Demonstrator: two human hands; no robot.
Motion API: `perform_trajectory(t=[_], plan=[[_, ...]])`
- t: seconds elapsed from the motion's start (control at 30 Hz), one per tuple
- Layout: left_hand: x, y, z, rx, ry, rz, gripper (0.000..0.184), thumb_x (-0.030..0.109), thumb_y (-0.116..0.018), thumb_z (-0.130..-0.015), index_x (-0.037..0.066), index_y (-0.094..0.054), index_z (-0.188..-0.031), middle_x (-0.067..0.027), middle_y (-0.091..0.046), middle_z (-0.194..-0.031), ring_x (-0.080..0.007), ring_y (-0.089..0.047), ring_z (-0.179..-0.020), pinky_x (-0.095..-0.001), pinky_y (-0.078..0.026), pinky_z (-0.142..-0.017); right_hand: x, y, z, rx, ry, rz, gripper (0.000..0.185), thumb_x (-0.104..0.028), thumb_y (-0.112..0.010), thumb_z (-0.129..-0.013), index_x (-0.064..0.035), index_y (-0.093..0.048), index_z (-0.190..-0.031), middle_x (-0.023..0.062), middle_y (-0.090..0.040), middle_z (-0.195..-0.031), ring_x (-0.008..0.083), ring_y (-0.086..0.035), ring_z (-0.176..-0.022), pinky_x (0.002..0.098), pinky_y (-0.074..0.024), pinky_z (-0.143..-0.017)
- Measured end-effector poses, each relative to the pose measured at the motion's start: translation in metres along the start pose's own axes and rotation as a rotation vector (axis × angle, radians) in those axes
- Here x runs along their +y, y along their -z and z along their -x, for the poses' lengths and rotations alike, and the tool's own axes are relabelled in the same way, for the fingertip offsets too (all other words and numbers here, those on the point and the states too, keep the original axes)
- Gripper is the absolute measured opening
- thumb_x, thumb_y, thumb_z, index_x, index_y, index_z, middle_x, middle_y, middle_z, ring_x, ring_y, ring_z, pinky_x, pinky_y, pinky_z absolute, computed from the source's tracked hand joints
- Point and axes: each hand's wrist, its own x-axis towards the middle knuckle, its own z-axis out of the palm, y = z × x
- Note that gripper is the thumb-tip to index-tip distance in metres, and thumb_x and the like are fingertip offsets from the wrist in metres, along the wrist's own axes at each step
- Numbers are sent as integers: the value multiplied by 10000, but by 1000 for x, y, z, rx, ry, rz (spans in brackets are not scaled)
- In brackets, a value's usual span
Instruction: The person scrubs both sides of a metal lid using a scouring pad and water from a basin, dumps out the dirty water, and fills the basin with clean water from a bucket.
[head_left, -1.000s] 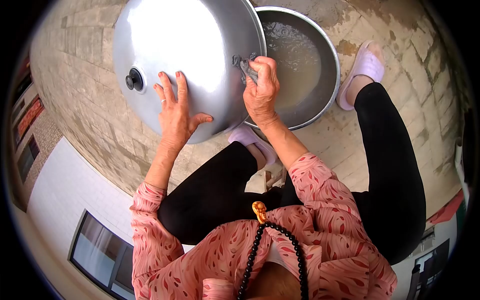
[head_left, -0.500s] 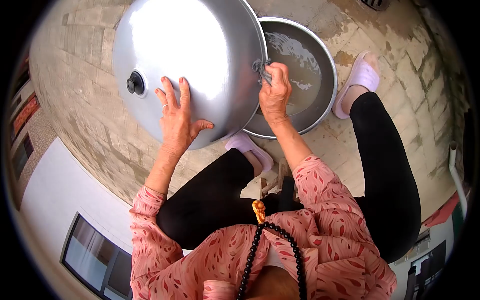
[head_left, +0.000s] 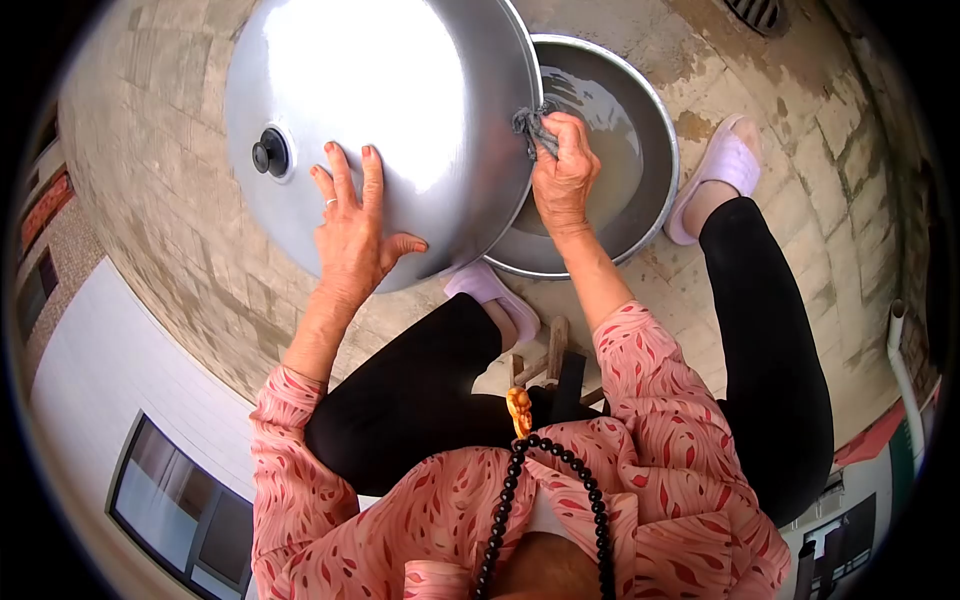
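Observation:
A large domed silver lid (head_left: 440,170) with a black knob (head_left: 270,153) is tilted over the left part of a metal basin (head_left: 655,170). Cloudy water (head_left: 610,150) lies in the basin. My left hand (head_left: 350,235) rests on the lid's outer face to the right of the knob, fingers spread. My right hand (head_left: 565,175) is closed round a crumpled dark grey cloth (head_left: 530,128), pressed against the lid's right rim above the basin. Part of the cloth is hidden by my fingers.
My feet in pale purple slippers (head_left: 735,165) are on the stone-paved ground (head_left: 800,270). A wooden stool (head_left: 557,345) shows between my legs. A drain grate (head_left: 760,14) is at the top right, a white pipe (head_left: 905,380) at the right. A white wall (head_left: 110,350) stands at the lower left.
My right hand has moved right with the cloth, from the lid's face to its rim. The left hand stays on the lid. More of the drain grate shows.

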Motion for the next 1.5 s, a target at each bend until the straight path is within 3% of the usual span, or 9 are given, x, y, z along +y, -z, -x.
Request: perform_trajectory(t=[0.17,0.37,0.43,0.73,0.87,1.0,1.23,1.37,1.5], plan=[[-4,-2,0,38,-38,10,1289,397,-877,-442,125,-183,-1493,-310,-45,-1519,-571,-206,-1332,-509,-528,-829,-9,-37,-66,20,-21,185,259,83,-637,-677,-27,-594,-907,144,-618,-865,355,-623,-795,425,-494,-668],[-4,2,0,29,-62,74,1248,392,-879,-443,95,-236,-1471,-362,-59,-1484,-622,-240,-1280,-578,-521,-797,-48,-51,-95,-54,308,35,304,118,-622,-650,-43,-604,-906,109,-616,-897,314,-635,-839,411,-519,-689],[-6,-3,2,69,-83,85,1247,388,-880,-443,96,-238,-1471,-366,-61,-1481,-624,-246,-1276,-585,-520,-795,-16,-58,-117,-91,108,277,296,122,-616,-658,-46,-605,-902,110,-611,-896,310,-635,-841,409,-517,-688],[-2,3,4,21,-37,40,1308,401,-885,-395,109,-214,-1479,-323,-59,-1506,-592,-228,-1309,-532,-533,-823,-31,-66,-142,-171,64,329,222,69,-594,-702,-42,-627,-891,128,-619,-874,331,-634,-800,424,-505,-683],[-2,7,1,16,-32,66,1304,386,-891,-390,107,-225,-1475,-336,-60,-1499,-598,-209,-1313,-558,-526,-818,-74,-78,-129,-218,273,89,181,39,-583,-723,-23,-615,-890,152,-648,-964,370,-629,-837,461,-498,-716],[-2,10,0,33,-43,63,1297,373,-895,-390,105,-233,-1473,-340,-62,-1496,-602,-210,-1309,-584,-510,-834,-38,-96,-175,-293,37,334,189,27,-598,-727,-37,-621,-902,141,-641,-985,361,-633,-856,458,-499,-729],[-2,12,-1,-41,-8,66,1281,385,-886,-418,126,-222,-1482,-345,-55,-1496,-603,-213,-1306,-569,-484,-893,-60,-110,-168,-253,343,137,184,-71,-640,-794,-61,-626,-977,107,-648,-1006,352,-627,-893,444,-485,-757],[-6,12,-1,-23,-29,104,1282,396,-879,-428,150,-204,-1490,-327,-30,-1506,-607,-210,-1304,-553,-484,-901,-15,-113,-200,-330,118,422,256,-118,-618,-789,-69,-640,-1040,145,-647,-1018,357,-622,-942,451,-488,-832],[-53,-31,7,450,-77,466,828,322,-831,-659,102,-442,-1356,-348,-348,-1383,-481,-420,-1254,-475,-543,-841,11,-124,-217,-443,-196,201,248,-164,-632,-825,-48,-654,-1042,181,-663,-984,326,-629,-949,403,-478,-831]])
